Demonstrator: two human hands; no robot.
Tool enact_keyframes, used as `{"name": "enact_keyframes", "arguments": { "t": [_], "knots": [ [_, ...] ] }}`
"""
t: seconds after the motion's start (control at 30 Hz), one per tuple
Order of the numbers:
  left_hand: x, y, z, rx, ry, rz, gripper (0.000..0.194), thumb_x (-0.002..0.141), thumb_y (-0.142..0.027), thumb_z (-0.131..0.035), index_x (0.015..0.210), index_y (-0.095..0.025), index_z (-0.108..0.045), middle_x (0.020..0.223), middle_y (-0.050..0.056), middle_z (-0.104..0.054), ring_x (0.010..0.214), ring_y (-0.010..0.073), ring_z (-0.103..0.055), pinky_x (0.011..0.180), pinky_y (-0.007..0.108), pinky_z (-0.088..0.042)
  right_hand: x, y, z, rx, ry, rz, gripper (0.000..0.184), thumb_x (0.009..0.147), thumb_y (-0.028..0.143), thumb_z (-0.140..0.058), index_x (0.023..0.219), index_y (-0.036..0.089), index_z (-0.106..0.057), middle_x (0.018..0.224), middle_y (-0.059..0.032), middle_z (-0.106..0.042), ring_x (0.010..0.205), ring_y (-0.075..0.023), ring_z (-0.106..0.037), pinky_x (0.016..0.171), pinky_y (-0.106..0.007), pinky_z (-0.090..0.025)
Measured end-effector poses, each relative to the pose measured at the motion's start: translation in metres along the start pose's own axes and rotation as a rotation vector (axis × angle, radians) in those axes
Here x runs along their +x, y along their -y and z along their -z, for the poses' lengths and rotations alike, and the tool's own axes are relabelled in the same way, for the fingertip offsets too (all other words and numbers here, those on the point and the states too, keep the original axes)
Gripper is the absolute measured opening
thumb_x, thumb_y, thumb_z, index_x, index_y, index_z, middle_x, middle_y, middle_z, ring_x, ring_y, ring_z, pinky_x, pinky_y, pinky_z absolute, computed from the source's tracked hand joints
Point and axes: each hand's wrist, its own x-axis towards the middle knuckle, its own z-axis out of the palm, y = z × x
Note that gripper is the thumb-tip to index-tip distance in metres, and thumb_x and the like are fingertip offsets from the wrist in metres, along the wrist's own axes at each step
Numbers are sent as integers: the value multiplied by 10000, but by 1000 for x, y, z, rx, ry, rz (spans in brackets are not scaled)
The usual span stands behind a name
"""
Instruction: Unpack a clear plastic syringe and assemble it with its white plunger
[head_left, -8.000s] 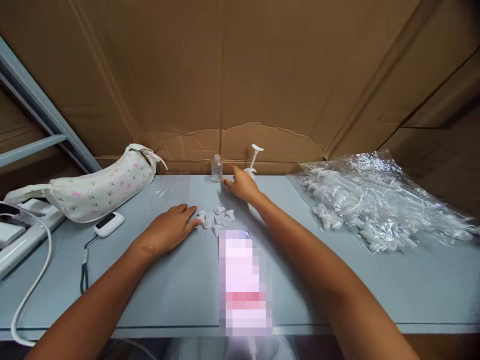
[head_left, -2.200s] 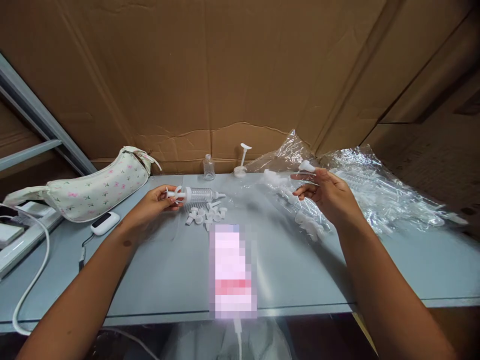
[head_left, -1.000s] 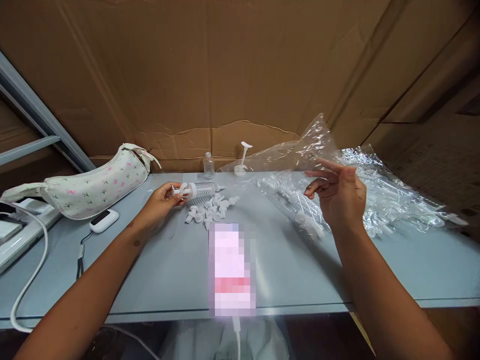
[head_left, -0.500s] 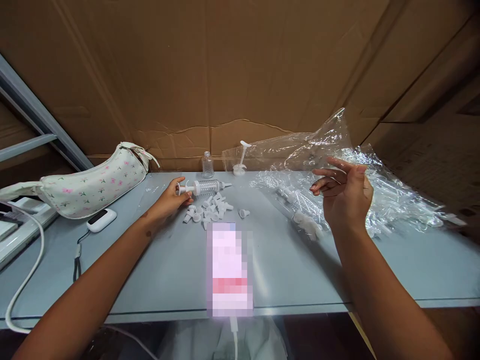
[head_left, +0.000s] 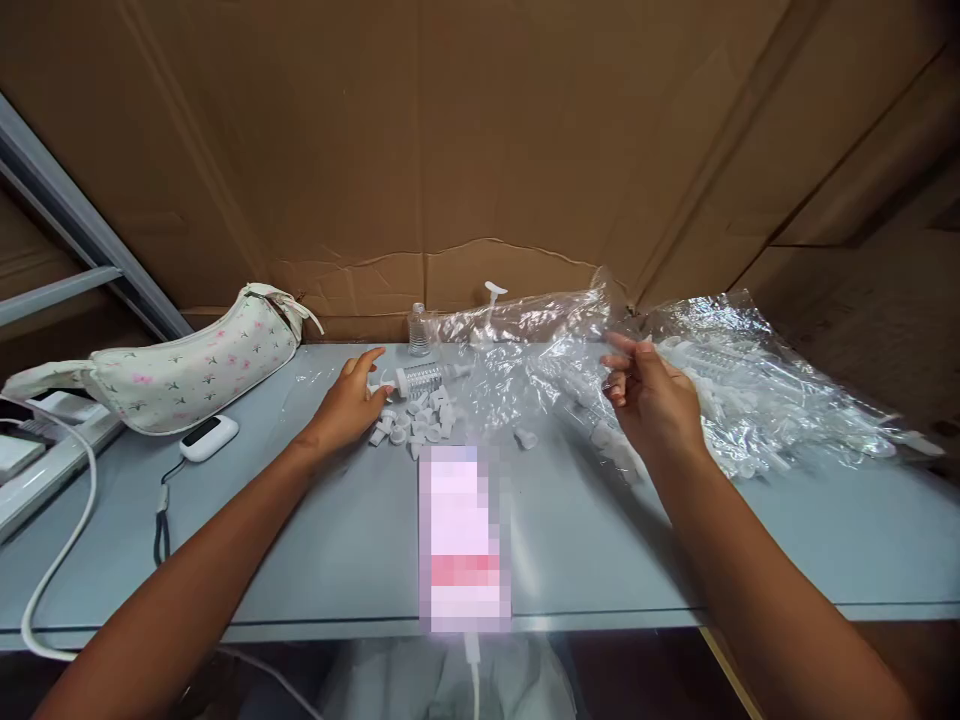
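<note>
My left hand [head_left: 349,402] is at the left end of a clear ribbed syringe [head_left: 424,379] with white ends. Its thumb and index finger stand apart on either side of the white plunger. A pile of small white plastic caps [head_left: 427,420] lies just in front of the syringe. My right hand [head_left: 656,395] pinches clear plastic film, part of a plastic bag [head_left: 555,320] that stretches left toward the syringe. One loose white cap [head_left: 526,438] lies below the film. Behind the film stands a white plunger-like piece [head_left: 494,290], its lower part blurred by the plastic.
A clear ribbed barrel [head_left: 418,332] stands at the back by the cardboard [head_left: 360,150]. More clear-and-white parts [head_left: 757,400] lie under plastic on the right. A phone [head_left: 465,540] is at the front edge, with a flowered pouch [head_left: 195,365], small white device [head_left: 209,438] and power strip [head_left: 60,450] left.
My right hand has moved left and slightly down, drawing the film lower and over the syringe's tip. My left fingers have spread near the plunger. The loose cap has shifted right.
</note>
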Motion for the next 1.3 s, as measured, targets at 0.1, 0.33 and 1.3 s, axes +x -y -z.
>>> {"name": "enact_keyframes", "arguments": {
  "t": [0.1,0.33,1.3],
  "knots": [
    [-10,-11,8,-59,-20,-52,601,832,-390,-586,1396,-237,-447,1246,96,-530,554,79,-431,648,300,-436,-3,-5,-4,-10,51,-58,382,678,522,-768,821,180,-673,645,20,-662,369,-40,-419,333,-186,-295],
    [-36,-25,19,-769,510,-137,715,830,-628,-565,1460,-348,-374,1370,115,-550,968,224,-646,825,335,-479,-16,-9,-13,-87,201,-151,380,684,498,-756,889,181,-710,628,18,-660,372,-48,-435,323,-181,-316],
    [-57,-48,-7,-696,495,-11,601,866,-248,-590,1418,-426,-430,1535,63,-388,580,50,-509,556,259,-463,-45,-13,-31,-270,552,-31,281,868,391,-614,1116,280,-686,730,-2,-724,454,-90,-519,421,-253,-459]
  ]
}}
